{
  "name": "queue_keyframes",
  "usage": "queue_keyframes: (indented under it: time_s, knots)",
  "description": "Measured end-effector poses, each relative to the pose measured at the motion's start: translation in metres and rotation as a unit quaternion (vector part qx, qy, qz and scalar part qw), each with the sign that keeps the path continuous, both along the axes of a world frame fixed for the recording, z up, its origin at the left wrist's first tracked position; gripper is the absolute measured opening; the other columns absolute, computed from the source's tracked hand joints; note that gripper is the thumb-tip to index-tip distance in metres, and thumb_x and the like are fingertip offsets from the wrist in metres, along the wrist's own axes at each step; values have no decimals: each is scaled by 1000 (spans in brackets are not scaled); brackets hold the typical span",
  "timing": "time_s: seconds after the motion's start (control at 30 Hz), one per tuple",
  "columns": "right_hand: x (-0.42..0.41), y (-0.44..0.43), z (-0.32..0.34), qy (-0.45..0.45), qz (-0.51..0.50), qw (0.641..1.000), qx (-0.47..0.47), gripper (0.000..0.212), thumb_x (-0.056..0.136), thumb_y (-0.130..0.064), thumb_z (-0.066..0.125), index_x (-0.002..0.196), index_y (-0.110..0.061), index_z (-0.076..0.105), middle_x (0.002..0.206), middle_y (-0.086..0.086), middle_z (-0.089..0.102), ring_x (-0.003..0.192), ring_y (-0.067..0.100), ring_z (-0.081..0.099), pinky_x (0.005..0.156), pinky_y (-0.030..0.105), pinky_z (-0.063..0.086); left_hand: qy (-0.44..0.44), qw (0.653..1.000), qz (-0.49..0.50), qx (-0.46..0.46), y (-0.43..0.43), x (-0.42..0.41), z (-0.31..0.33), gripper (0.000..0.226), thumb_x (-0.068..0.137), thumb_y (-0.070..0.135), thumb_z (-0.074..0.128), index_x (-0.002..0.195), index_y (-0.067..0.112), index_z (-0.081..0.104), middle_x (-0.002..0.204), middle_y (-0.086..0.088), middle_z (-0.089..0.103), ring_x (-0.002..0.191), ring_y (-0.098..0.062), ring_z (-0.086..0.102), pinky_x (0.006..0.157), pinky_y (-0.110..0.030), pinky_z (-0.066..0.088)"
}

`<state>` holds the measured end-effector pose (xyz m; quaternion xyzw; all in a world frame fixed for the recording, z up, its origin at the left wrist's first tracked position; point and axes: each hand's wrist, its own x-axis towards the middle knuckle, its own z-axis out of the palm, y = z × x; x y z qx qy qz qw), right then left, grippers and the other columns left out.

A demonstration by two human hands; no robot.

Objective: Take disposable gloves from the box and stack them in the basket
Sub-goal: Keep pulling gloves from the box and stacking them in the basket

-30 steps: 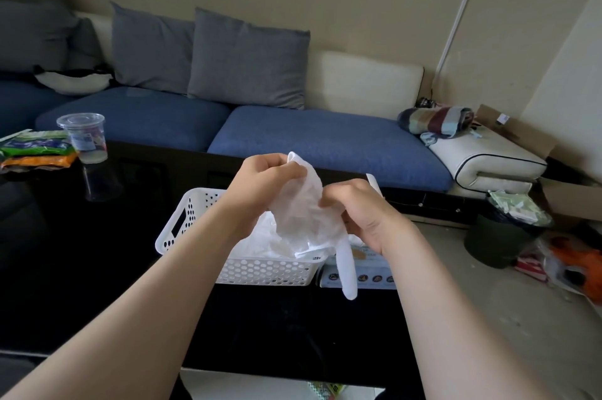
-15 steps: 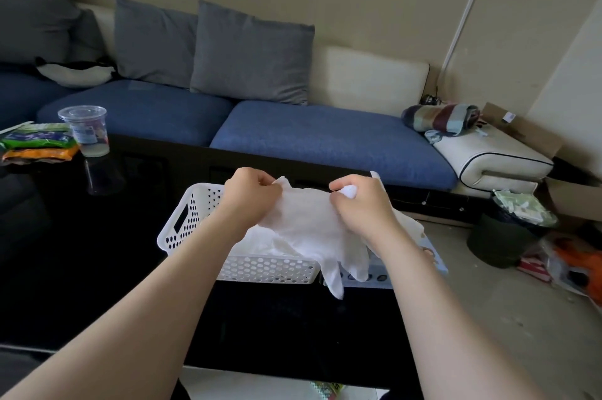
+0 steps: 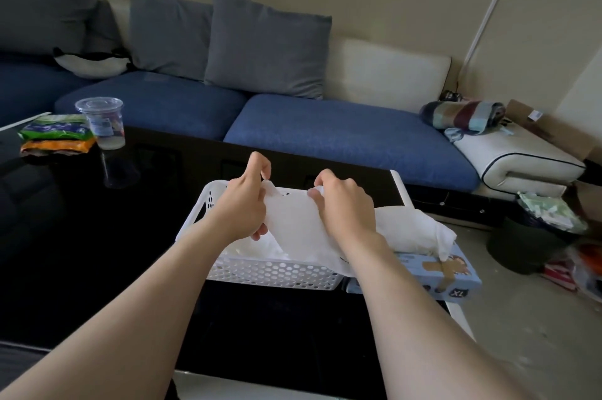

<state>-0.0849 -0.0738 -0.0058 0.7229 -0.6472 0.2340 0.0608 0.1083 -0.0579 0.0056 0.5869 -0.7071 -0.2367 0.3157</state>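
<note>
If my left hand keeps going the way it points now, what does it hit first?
Most likely the basket: your left hand, pinching the glove, points forward and down over its left end, so it would meet the gloves piled inside or the far rim. Depth is unclear from one view.

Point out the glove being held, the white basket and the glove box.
glove (image 3: 293, 223), head view, on its flat middle span.
white basket (image 3: 277, 274), head view, on its perforated near wall.
glove box (image 3: 456, 269), head view, on its blue top face.
</note>
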Motion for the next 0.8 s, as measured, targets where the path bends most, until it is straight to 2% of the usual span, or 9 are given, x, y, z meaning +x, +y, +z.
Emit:
queue_keyframes:
  time_s: [0.13,0.27,0.33,0.4,0.5,0.63,0.7,0.73,0.8]
  knots:
    - [8,-8,-5,32,12,999,16,30,109,-46,55,117,-17,60,94,2,66,78,22,59,60,33,39,-74,996,15,46,-8,12,-7,40,93,-14,36,94,21,55,101,-5,58,66,-27,67,48,-29,52]
    - [14,-10,-4,51,21,998,37,34,109,-51,53,116,-18,59,91,-2,61,74,20,52,51,26,23,-154,985,63,35,-16,25,-18,38,94,-10,49,102,26,62,119,-3,60,92,-23,60,79,-38,60]
    - [18,-11,-4,65,25,997,42,35,108,-52,54,116,-18,59,92,-1,64,74,19,53,50,25,23,-188,977,83,46,-16,29,-19,38,96,-5,47,104,29,61,122,0,57,96,-22,59,85,-41,60]
    - [22,-13,-4,87,20,996,30,37,106,-54,55,115,-19,60,90,-2,66,72,19,55,50,26,25,-219,968,99,69,-15,30,-19,37,98,-4,47,115,25,64,121,0,53,92,-23,59,80,-40,59]
    - [25,-17,-6,111,8,994,1,38,103,-56,61,113,-19,60,90,-3,67,72,17,57,52,28,30,-260,955,109,95,-11,28,-16,39,97,-7,51,127,16,60,114,-5,49,75,-20,55,71,-36,55]
    - [26,-20,-6,103,13,995,-6,29,105,-45,63,113,-18,59,99,-1,64,75,17,56,52,25,26,-290,944,108,112,-4,26,-12,35,97,-6,49,125,12,58,107,-3,46,66,-15,46,58,-28,45]
    - [27,-21,-6,70,26,997,-9,20,106,-36,63,114,-17,62,102,0,66,79,18,60,57,27,39,-292,944,106,114,-3,25,-10,35,97,-7,46,125,9,59,111,-6,47,67,-14,43,51,-24,37]
    - [28,-21,-4,45,38,998,-11,16,106,-31,64,115,-18,64,105,0,67,82,19,63,62,30,47,-298,942,103,112,-3,24,-9,36,98,-7,44,127,8,59,116,-8,48,70,-13,45,52,-23,36]
    - [28,-18,5,7,75,997,20,17,105,-26,66,121,-22,67,111,-2,68,92,18,66,70,33,52,-328,933,99,112,0,19,-5,37,99,-5,42,130,8,57,132,-14,47,87,-19,53,68,-25,43]
